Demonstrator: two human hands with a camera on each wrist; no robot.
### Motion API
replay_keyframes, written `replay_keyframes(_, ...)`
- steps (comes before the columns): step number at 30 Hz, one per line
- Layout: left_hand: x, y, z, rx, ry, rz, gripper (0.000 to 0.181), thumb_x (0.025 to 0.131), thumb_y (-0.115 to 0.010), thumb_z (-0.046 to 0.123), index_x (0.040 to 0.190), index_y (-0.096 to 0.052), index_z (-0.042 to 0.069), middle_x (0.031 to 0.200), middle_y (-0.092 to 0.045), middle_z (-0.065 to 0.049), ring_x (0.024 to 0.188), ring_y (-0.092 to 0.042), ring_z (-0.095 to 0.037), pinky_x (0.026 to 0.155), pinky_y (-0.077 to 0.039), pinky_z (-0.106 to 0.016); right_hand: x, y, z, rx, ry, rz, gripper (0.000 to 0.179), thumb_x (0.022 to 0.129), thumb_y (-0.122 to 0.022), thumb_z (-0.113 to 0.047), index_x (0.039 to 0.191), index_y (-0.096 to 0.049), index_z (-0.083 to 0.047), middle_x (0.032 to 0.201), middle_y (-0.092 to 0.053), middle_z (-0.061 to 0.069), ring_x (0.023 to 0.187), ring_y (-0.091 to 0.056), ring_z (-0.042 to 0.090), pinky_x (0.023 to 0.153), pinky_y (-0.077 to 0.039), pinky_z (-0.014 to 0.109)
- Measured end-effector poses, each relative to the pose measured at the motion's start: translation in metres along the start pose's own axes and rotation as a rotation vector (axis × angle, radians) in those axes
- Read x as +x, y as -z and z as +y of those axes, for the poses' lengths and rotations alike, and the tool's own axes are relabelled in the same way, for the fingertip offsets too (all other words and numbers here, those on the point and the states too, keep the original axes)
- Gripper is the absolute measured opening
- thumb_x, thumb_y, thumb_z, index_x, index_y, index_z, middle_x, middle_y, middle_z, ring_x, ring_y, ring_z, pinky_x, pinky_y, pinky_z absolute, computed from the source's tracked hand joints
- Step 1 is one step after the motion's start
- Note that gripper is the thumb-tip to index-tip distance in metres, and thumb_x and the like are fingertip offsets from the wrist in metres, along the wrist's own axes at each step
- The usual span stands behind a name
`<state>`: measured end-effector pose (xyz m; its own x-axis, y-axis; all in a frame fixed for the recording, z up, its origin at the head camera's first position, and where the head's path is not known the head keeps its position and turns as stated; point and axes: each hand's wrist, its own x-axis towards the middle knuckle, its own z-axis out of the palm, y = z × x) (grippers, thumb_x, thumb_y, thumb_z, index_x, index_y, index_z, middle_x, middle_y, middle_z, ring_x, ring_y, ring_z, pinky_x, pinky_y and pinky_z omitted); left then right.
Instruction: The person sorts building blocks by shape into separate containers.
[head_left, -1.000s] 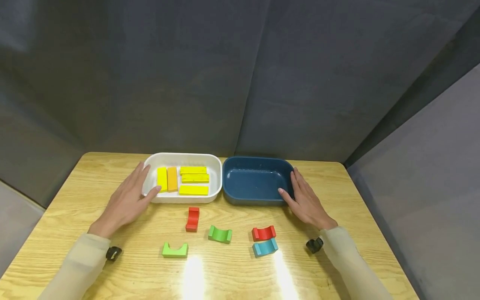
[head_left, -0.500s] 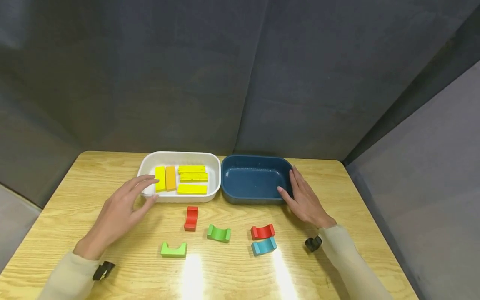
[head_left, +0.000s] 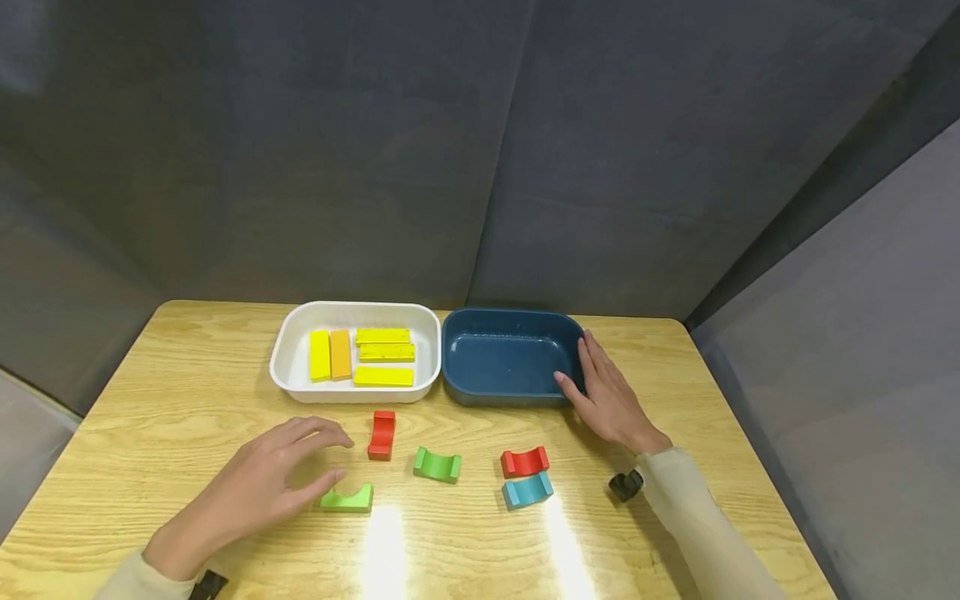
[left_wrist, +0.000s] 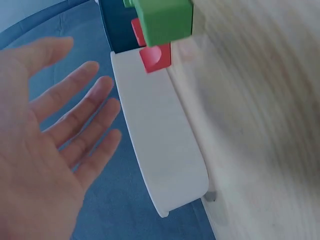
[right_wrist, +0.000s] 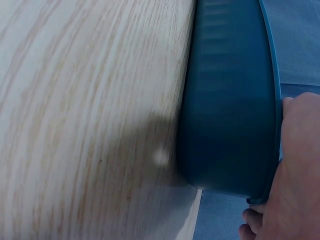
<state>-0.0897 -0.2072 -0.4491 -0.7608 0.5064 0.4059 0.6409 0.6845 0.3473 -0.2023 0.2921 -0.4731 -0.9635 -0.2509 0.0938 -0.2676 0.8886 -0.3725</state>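
Note:
My left hand hovers over the table at the left, fingers loosely bent and parted from the thumb, holding nothing. Its thumb tip overlaps a light green block with a scooped top in the head view. A red scooped block lies just beyond its fingertips. The left wrist view shows the palm with the fingers spread, and a green block close by. My right hand rests at the right end of the dark blue tray, fingers straight along that end and thumb over the front rim.
A white tray touches the blue one's left side and holds several yellow bars and one orange bar. Another green block, a red block and a blue block lie in front. A dark curtain hangs behind.
My left hand has left the white tray's left end and moved back toward me, down to beside the light green block. The right hand stays at the blue tray.

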Motion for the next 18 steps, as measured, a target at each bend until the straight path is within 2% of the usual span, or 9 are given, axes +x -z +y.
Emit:
replay_keyframes(4,-0.005,-0.004,0.006,-0.013,0.028,-0.107,0.032,0.093,-0.086,0.035,0.123,-0.075,0.029,0.124,-0.066,0.02,0.11,-0.067,-0.006,0.088,-0.063,-0.038,0.0,0.0,0.001,0.004,0.004,0.009,0.087,0.113,-0.043,-0.054,0.17,-0.012,0.004,0.179,-0.004,0.021,0.165,-0.01,0.043,0.131,-0.015,0.064)
replay_keyframes(8,-0.01,-0.008,0.009,-0.038,0.074,-0.234,0.034,0.095,-0.082,0.042,0.126,-0.075,0.029,0.127,-0.065,0.018,0.108,-0.066,-0.005,0.086,-0.063,-0.037,0.0,-0.001,0.002,0.013,0.014,0.022,0.088,0.113,-0.044,-0.054,0.169,-0.014,0.006,0.179,-0.006,0.023,0.164,-0.012,0.044,0.13,-0.016,0.065)
replay_keyframes(11,-0.014,-0.011,0.009,-0.061,0.099,-0.306,0.034,0.096,-0.082,0.043,0.126,-0.074,0.031,0.129,-0.064,0.015,0.106,-0.064,-0.005,0.084,-0.062,-0.035,-0.001,0.0,0.0,0.026,0.022,0.024,0.088,0.112,-0.045,-0.055,0.169,-0.015,0.006,0.178,-0.007,0.024,0.164,-0.012,0.045,0.129,-0.016,0.066)
replay_keyframes(15,-0.016,-0.014,0.006,-0.074,0.109,-0.368,0.035,0.095,-0.084,0.041,0.127,-0.073,0.032,0.13,-0.063,0.015,0.105,-0.063,-0.005,0.081,-0.061,-0.034,-0.001,0.0,0.0,0.024,0.022,0.019,0.089,0.112,-0.044,-0.055,0.169,-0.014,0.006,0.179,-0.006,0.024,0.164,-0.01,0.045,0.129,-0.016,0.067)
replay_keyframes(18,-0.016,-0.015,0.005,-0.074,0.101,-0.386,0.035,0.093,-0.086,0.035,0.126,-0.074,0.031,0.129,-0.063,0.015,0.107,-0.064,-0.006,0.082,-0.062,-0.034,0.0,0.0,0.0,0.016,0.015,0.014,0.088,0.113,-0.043,-0.055,0.169,-0.013,0.006,0.179,-0.004,0.022,0.164,-0.009,0.044,0.129,-0.016,0.066)
